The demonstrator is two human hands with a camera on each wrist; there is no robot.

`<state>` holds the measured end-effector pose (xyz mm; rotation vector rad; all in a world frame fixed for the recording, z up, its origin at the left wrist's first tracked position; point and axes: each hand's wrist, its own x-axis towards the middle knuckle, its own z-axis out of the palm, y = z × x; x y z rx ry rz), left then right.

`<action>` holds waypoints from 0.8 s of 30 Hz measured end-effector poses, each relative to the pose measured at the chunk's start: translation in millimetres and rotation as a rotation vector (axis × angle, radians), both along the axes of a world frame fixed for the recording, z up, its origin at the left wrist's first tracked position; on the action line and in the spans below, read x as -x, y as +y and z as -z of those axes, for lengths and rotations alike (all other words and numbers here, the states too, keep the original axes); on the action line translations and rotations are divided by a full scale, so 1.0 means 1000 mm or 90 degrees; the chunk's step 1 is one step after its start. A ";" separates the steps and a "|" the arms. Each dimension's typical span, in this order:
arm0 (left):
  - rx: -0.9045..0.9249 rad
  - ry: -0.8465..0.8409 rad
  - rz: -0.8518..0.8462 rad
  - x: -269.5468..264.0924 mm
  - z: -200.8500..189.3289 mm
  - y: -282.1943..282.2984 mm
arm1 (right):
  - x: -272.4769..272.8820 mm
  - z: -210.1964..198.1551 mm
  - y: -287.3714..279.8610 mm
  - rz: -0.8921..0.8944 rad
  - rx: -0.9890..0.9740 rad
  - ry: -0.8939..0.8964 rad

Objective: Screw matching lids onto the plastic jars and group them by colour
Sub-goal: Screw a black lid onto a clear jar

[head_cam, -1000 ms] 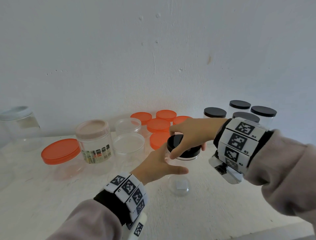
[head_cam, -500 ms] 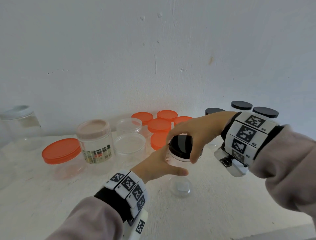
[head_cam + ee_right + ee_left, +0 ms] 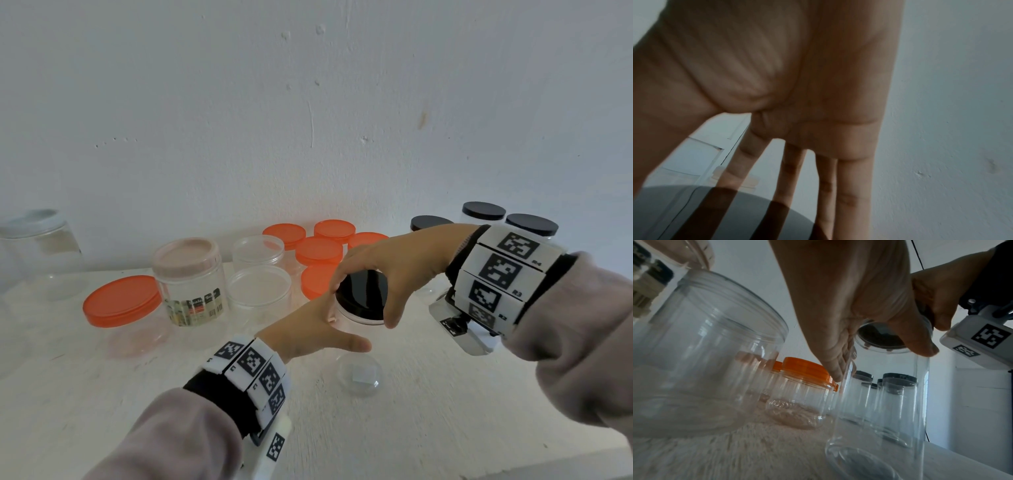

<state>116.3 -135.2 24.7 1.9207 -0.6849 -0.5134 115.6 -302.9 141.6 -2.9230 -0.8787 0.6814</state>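
Note:
A tall clear plastic jar (image 3: 356, 346) stands on the white table (image 3: 428, 411), its round bottom showing through the wall. My left hand (image 3: 337, 325) grips its side just under the neck, thumb in front, fingers hidden behind. A black lid (image 3: 359, 291) sits on its mouth. My right hand (image 3: 364, 301) comes from above with index finger and thumb curled round the lid's rim. In the left wrist view the left hand (image 3: 849, 313) clasps the jar (image 3: 879, 402), and the lid (image 3: 879, 337) shows from below. The right wrist view shows fingers (image 3: 789, 170) over the lid (image 3: 684, 216).
Several orange-lidded jars (image 3: 318, 250) cluster at the back centre, black-lidded jars (image 3: 531, 224) at the back right. On the left stand a wide orange-lidded jar (image 3: 121, 301), a labelled jar (image 3: 188, 274), two clear open jars (image 3: 258, 291) and a glass jar (image 3: 37, 236). The table's front edge runs lower right.
My right hand has turned round the black lid, thumb swinging to the front and wrist lifting to the right. The left hand and the jar stay where they were.

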 end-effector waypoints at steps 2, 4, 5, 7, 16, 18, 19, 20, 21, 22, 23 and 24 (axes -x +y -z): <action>0.004 -0.006 -0.007 0.002 0.001 -0.001 | -0.001 0.000 0.000 0.007 -0.004 -0.009; 0.015 -0.008 -0.017 0.003 0.001 -0.001 | -0.002 0.001 -0.001 0.013 -0.005 -0.019; 0.021 -0.009 -0.021 0.003 0.002 -0.001 | -0.001 0.001 0.000 0.016 -0.003 -0.025; 0.025 -0.013 -0.028 0.002 0.003 -0.001 | -0.001 0.001 0.000 0.021 0.003 -0.037; 0.042 -0.062 -0.077 0.006 0.007 -0.005 | 0.001 0.008 0.002 0.073 0.008 -0.097; 0.046 -0.067 -0.073 0.007 0.007 -0.006 | 0.002 0.012 0.003 0.102 0.001 -0.119; 0.047 -0.066 -0.070 0.007 0.007 -0.006 | 0.003 0.014 0.003 0.115 0.001 -0.123; 0.045 -0.064 -0.067 0.007 0.007 -0.006 | 0.003 0.014 0.003 0.126 0.004 -0.117; 0.042 -0.064 -0.066 0.007 0.006 -0.006 | 0.003 0.013 0.003 0.134 0.010 -0.102; 0.037 -0.065 -0.066 0.007 0.006 -0.006 | 0.003 0.012 0.003 0.140 0.019 -0.081; 0.032 -0.067 -0.069 0.007 0.006 -0.006 | 0.002 0.009 0.003 0.140 0.033 -0.054; 0.027 -0.068 -0.072 0.006 0.006 -0.006 | 0.001 0.005 0.003 0.131 0.052 -0.029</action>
